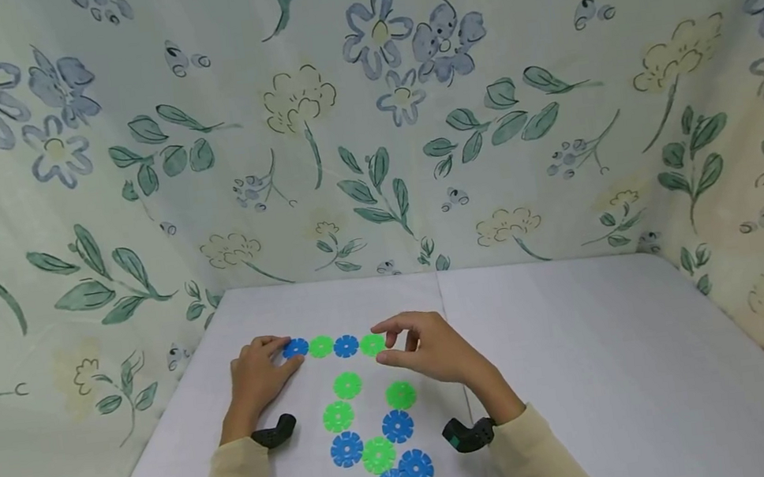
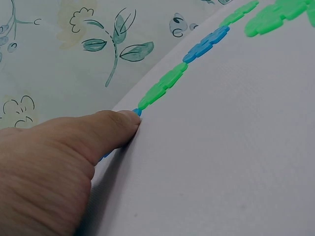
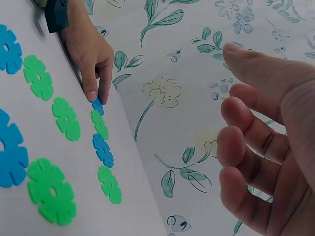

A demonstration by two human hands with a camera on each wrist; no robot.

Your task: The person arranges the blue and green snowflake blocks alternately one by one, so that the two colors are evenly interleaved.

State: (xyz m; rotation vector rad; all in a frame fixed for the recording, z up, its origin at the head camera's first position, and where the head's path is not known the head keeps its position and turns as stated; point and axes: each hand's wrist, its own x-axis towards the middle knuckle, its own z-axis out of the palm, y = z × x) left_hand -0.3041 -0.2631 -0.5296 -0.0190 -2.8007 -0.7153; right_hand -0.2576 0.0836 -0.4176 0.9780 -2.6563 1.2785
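Note:
A row of notched plastic flower discs, blue and green in turn, lies across the table. At its left end is a blue disc (image 1: 296,348), which my left hand (image 1: 259,373) pinches between thumb and fingers; the left wrist view shows the thumb (image 2: 120,125) at its edge. A green disc (image 1: 321,347) and another blue disc (image 1: 346,345) continue the row. My right hand (image 1: 431,348) hovers by the green end disc (image 1: 371,345), thumb and fingers apart. In the right wrist view its fingers (image 3: 236,147) are loosely bent and hold nothing.
Nearer to me lie loose green discs (image 1: 338,416) and blue discs (image 1: 347,450), a blue pair (image 1: 416,469) overlapping at the front. The white cloth table (image 1: 620,368) has a seam right of the discs. A floral curtain (image 1: 371,152) hangs behind and at both sides.

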